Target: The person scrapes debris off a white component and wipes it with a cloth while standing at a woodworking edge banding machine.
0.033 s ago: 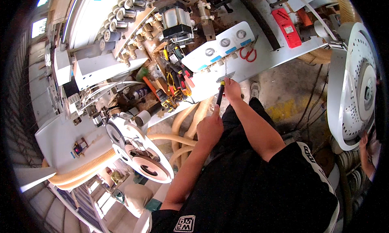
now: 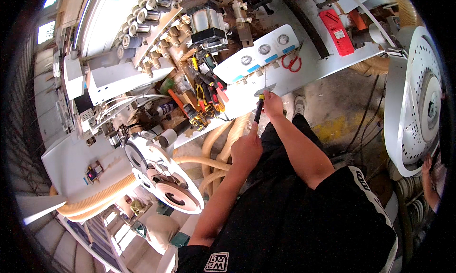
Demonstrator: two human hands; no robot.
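Note:
My left hand (image 2: 247, 150) is closed around the lower end of a black-handled tool (image 2: 258, 112) with a yellow collar; it looks like a screwdriver, though its tip cannot be made out. Just beyond the collar lies a small flat grey plate (image 2: 266, 89), over the bench's near edge. Beside them, my right hand (image 2: 272, 105) is closed, its fingertips at the plate's corner and against the collar. Its fingers partly hide where tool and plate meet. Past the plate, a white panel with round gauges (image 2: 254, 54) lies on the white bench (image 2: 311, 78).
Red-handled scissors (image 2: 291, 64) and a red case (image 2: 336, 33) lie to the right. Pliers and other hand tools (image 2: 207, 90) are heaped left. Beige hoses (image 2: 232, 142) run below the bench. A white perforated wheel housing (image 2: 412, 102) stands far right, near another person's hand (image 2: 426, 166).

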